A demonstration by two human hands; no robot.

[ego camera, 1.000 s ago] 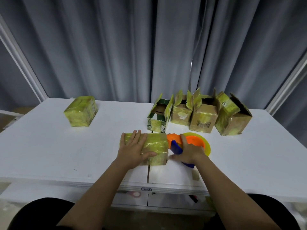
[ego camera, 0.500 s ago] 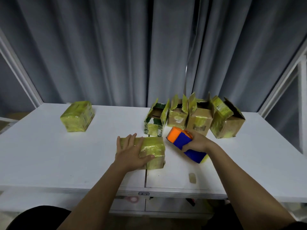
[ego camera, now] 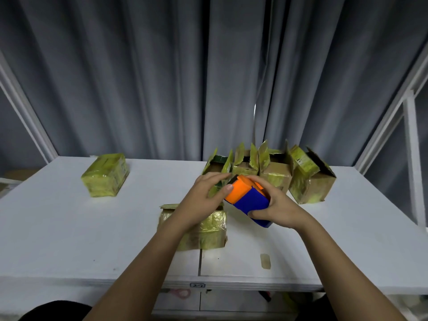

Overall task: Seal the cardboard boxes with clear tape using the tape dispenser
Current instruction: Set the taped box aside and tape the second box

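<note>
Orange-and-blue tape dispenser (ego camera: 249, 200) sits gripped in my right hand (ego camera: 278, 209), tilted, orange end pointing up-left at my left hand (ego camera: 203, 195). Left fingertips touch that end, loosely curled. Wrapped box (ego camera: 208, 230) lies directly below my left wrist, nearer that hand.

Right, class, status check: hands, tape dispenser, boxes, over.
Right hand grips the tape dispenser above the table; left hand touches its orange end. Wrapped box below, unheld. Four open boxes behind.
</note>
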